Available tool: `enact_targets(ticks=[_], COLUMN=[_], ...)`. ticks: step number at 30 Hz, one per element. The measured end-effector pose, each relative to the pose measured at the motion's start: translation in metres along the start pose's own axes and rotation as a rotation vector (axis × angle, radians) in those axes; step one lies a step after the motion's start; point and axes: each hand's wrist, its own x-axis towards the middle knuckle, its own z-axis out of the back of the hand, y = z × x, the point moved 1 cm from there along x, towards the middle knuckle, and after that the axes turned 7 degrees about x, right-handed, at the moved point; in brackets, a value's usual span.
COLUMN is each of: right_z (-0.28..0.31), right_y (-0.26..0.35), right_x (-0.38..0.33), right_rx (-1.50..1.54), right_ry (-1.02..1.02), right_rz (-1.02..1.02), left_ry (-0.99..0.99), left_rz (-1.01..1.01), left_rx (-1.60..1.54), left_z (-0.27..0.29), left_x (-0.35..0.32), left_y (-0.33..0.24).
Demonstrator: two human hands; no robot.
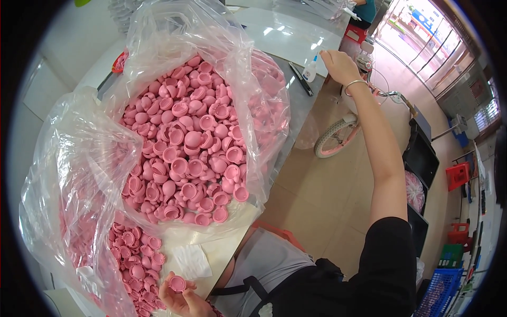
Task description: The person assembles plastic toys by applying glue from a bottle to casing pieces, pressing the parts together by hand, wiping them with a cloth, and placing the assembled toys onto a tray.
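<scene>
At the lower left, my left hand [185, 302] holds a hollow pink plastic cup-shaped piece [177, 283] in its fingers, its round opening facing up. Beside it lies a pile of smaller-looking pink pieces [138, 271]. My right arm stretches out to the far right, a bracelet on the wrist. The fingers of my right hand [339, 67] are bent together close to the tip of a small white squeeze bottle [310, 70]; whatever they may pinch is hidden. A large clear plastic bag [92, 153] gapes around a heap of round pink pieces [193, 140].
A white paper [193, 260] lies near my left hand. Dark pen-like tools [301, 79] rest by the bottle at the table edge [288, 129]. Past it stand a small bicycle [338, 138], black bins [422, 153] and a blue crate [439, 290]. Another person [363, 13] sits beyond.
</scene>
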Motion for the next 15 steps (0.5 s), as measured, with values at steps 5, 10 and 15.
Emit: enact_targets(ticks=[5,10,15], right_z=[0.009,0.013,0.018], right_y=[0.017,0.011,-0.002], right_x=[-0.004,-0.005,-0.007], right_rx=[-0.003,-0.031,-0.029], right_ry=[0.028,0.031,0.036], right_rz=[-0.038,-0.050,-0.078], left_ry=[-0.008,-0.009,-0.002], left_rz=[-0.002,0.003,0.000], left_rx=[0.003,-0.001,-0.001], left_z=[0.001,0.001,-0.008], left_x=[0.000,-0.003,-0.003], left_y=[-0.001,0.000,-0.002])
